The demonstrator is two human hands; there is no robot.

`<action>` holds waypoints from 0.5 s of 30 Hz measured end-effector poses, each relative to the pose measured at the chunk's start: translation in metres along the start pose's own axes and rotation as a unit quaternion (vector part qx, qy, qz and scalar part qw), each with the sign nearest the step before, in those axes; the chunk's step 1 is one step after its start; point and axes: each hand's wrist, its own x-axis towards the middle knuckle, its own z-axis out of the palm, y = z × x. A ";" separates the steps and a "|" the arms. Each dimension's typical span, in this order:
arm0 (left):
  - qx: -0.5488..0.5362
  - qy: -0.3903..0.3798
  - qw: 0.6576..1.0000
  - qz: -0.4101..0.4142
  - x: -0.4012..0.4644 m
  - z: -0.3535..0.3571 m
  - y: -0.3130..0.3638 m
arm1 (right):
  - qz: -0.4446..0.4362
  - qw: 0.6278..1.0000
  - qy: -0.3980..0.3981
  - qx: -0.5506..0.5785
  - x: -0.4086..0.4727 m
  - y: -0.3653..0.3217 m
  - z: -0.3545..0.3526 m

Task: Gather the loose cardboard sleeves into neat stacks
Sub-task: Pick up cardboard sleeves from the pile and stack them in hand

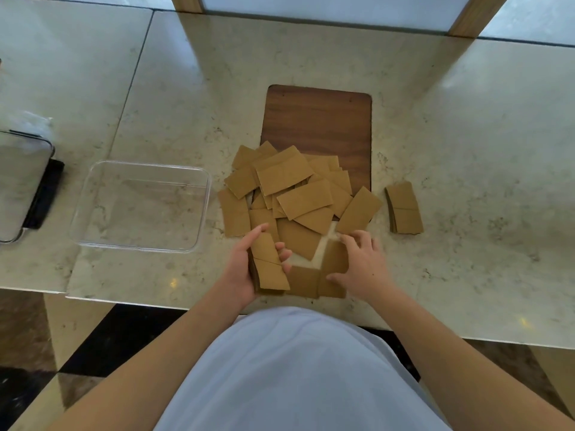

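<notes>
A marble desk (466, 135) carries a loose pile of cardboard sleeves (295, 191), partly over a wooden board (317, 119). The left hand (245, 269) grips a small stack of sleeves (269, 265) at the desk's near edge. The right hand (361, 262) presses, fingers spread, on a flat sleeve (334, 259). A finished stack (404, 209) lies to the right, a clear tray (199, 213) to the left.

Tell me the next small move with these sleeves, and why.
Probably slide the sleeve under the right hand onto the bundle held in the left hand. The right fingers already press on that flat sleeve, right beside the bundle, while the loose pile waits beyond.
</notes>
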 end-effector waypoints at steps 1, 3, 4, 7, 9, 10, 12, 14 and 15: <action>-0.001 -0.003 1.000 -0.001 0.000 -0.002 0.000 | -0.003 1.000 0.005 -0.003 0.000 0.003 0.004; 0.006 -0.003 1.000 -0.007 0.000 -0.004 0.000 | 0.002 1.000 0.021 -0.016 0.002 0.004 0.009; 0.014 0.001 1.000 -0.012 0.000 -0.004 -0.001 | 0.008 0.999 0.026 -0.025 0.003 0.003 0.010; 0.050 0.016 0.998 -0.023 0.001 -0.005 -0.004 | 0.055 0.997 0.020 0.049 0.006 -0.001 0.004; 0.074 0.027 0.997 -0.025 0.002 -0.005 -0.006 | 0.094 0.981 -0.033 0.168 0.007 -0.003 -0.005; 0.083 0.031 0.996 -0.026 0.002 -0.005 -0.006 | 0.101 0.968 -0.074 0.218 0.007 -0.002 -0.010; 0.091 0.034 0.995 -0.029 0.002 -0.004 -0.007 | 0.097 0.937 -0.150 0.301 0.006 0.004 -0.020; 0.096 0.034 0.994 -0.033 0.002 -0.005 -0.008 | 0.093 0.905 -0.170 0.378 -0.001 0.006 -0.033; 0.097 0.033 0.994 -0.035 0.002 -0.005 -0.008 | 0.088 0.896 -0.164 0.403 -0.006 0.006 -0.038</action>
